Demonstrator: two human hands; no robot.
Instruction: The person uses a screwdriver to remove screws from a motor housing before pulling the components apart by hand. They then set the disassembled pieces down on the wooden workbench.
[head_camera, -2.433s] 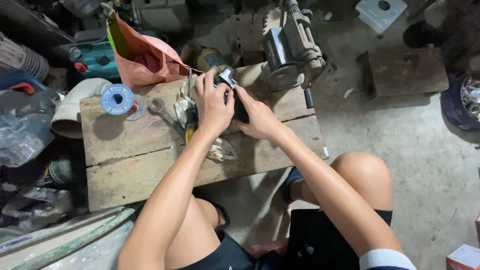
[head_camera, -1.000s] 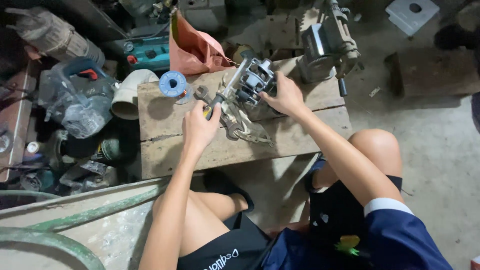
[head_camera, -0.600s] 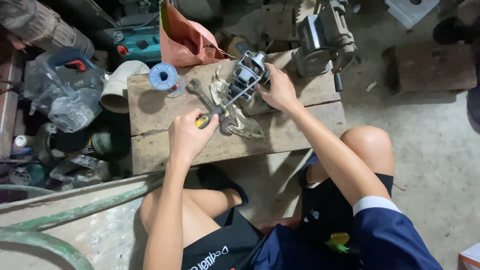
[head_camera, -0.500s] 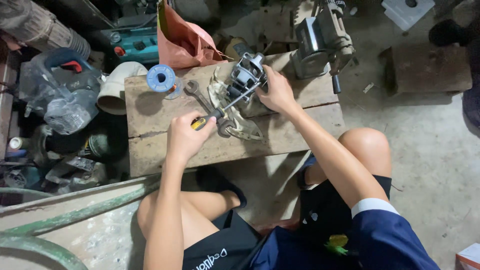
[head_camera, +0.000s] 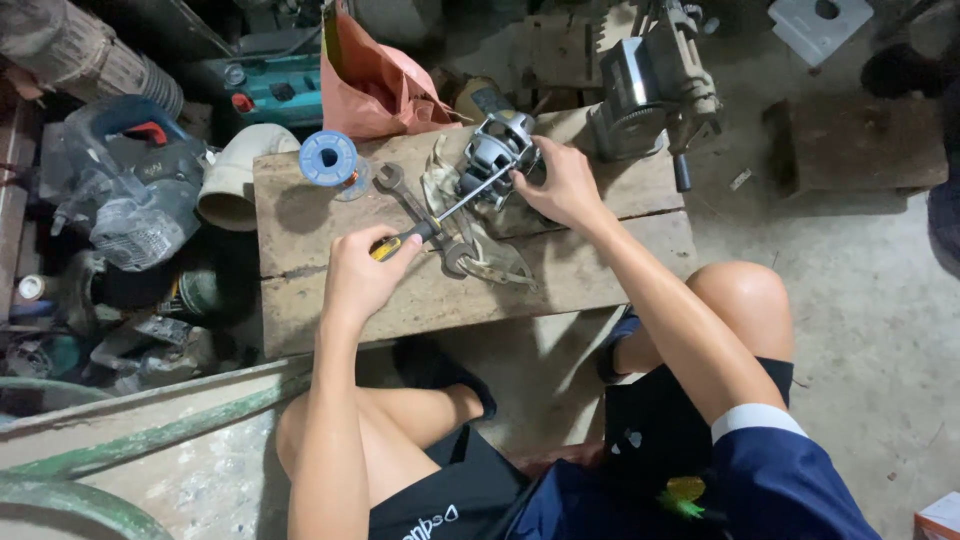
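Cluttered workshop floor, low wooden bench (head_camera: 600, 270) in front of me. Left hand (head_camera: 362, 275) has a closed grip on a yellow-and-black screwdriver (head_camera: 440, 215), shaft angled up into the small metal motor (head_camera: 497, 155). Right hand (head_camera: 562, 185) wraps the motor's right side, holding it on the bench's far edge. Wrench (head_camera: 405, 195) lies just beside the shaft, blue wire spool (head_camera: 329, 158) further left, pink bag (head_camera: 375, 85) behind.

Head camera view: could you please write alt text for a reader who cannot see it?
Seen from above, a seated person's left hand drives a screwdriver into a small metal motor steadied by the right hand on a wooden bench, beside a wrench.
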